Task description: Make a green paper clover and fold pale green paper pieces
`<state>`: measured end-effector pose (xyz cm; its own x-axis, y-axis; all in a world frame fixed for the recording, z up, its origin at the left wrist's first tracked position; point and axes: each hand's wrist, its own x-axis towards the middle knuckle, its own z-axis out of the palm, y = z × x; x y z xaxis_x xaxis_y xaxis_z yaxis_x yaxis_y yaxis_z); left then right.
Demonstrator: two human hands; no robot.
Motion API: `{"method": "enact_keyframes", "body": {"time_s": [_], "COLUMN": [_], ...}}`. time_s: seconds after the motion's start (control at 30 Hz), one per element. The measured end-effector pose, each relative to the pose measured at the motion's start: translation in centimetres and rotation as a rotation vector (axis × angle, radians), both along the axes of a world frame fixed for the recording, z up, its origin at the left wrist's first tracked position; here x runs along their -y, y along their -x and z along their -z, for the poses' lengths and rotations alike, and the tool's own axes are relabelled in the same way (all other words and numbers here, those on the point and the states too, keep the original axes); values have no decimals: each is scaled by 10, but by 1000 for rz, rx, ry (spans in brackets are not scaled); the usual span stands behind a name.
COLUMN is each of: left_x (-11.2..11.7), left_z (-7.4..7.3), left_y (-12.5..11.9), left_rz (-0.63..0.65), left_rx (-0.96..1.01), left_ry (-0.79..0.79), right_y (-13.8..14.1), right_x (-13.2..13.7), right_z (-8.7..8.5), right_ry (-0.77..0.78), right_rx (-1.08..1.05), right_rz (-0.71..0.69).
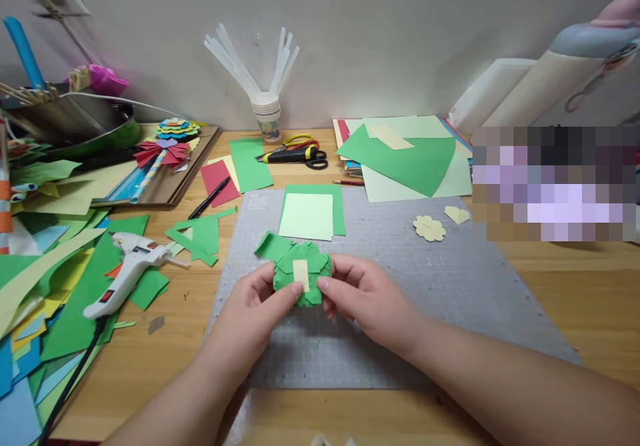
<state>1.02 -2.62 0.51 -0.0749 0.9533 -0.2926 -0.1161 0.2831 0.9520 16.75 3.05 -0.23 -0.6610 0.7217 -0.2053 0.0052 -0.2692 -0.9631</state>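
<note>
Left grip (256, 305) and right grip (361, 294) are both closed on a folded green paper piece (315, 263), one at each side, with the thumbs on top at its lower edge and the fingers underneath. A pale yellow strip (301, 274) sits upright on the piece's middle, between the two thumbs. The piece is over a grey cutting mat (400, 299) on the wooden counter (575, 286); contact with the mat cannot be determined. Just beyond the grips, a pale green square (307, 216) lies on a darker green sheet (340, 209). A white glue gun (127, 269) rests well left of the left grip among paper offcuts. Beyond and right of the right grip lie a cream flower cutout (429, 228) and a cream heart (457, 215).
</note>
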Motion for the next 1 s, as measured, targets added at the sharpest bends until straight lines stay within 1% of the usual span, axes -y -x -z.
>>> {"method": "enact_keyframes", "body": {"time_s": [0.17,0.43,0.8,1.0], "left_x": [1,2,3,2], "left_z": [-2,0,-2,0], "left_y": [-1,0,-1,-2], "left_rz": [9,21,6,-2], "left_rx": [-42,-58,-25,1], "left_ry": [4,-6,-26,20], "right_y": [0,0,1,1], "right_x": [1,2,5,4], "right_z": [2,4,3,2], "right_ry": [-34,-54,-58,-43], "right_rx": [4,6,-4,1], "right_rz": [11,7,-5,-2]}}
